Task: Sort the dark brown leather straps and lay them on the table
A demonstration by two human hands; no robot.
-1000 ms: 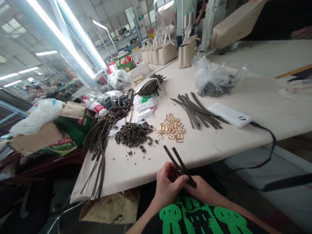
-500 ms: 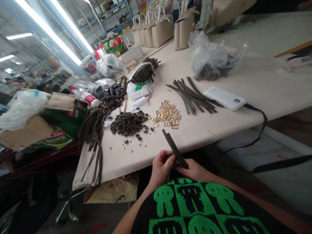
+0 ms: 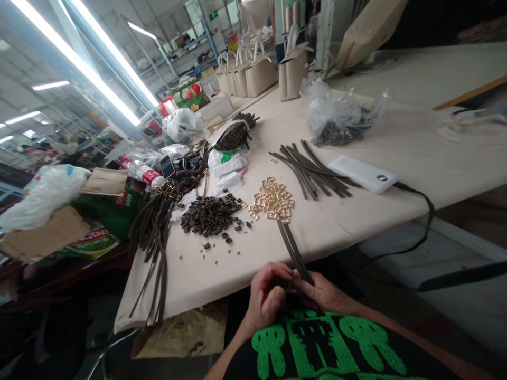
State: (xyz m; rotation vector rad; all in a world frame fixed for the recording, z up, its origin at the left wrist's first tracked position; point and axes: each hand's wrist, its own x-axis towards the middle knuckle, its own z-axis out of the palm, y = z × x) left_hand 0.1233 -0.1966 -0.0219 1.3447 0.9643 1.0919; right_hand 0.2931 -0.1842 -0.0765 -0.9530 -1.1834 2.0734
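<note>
Two dark olive-brown straps stick out from between my hands, their far ends by the pile of gold buckles. My right hand is closed around the straps near their lower end. Close against it, my left hand has its fingers curled in a pinch; what lies in them is hidden. To the left on the table is a heap of small dark strap loops, with a few scattered bits in front. More cut straps lie in a loose fan beyond the buckles.
A white power bank with a black cable sits to the right on the table. Long straps hang over the left edge. Behind are a clear plastic bag, a tied strap bundle, a bottle and beige handbags.
The straps point more upright, with their tips nearer the buckles. My left fingers have moved closer to my right hand and curled more. The whole view has shifted slightly downward.
</note>
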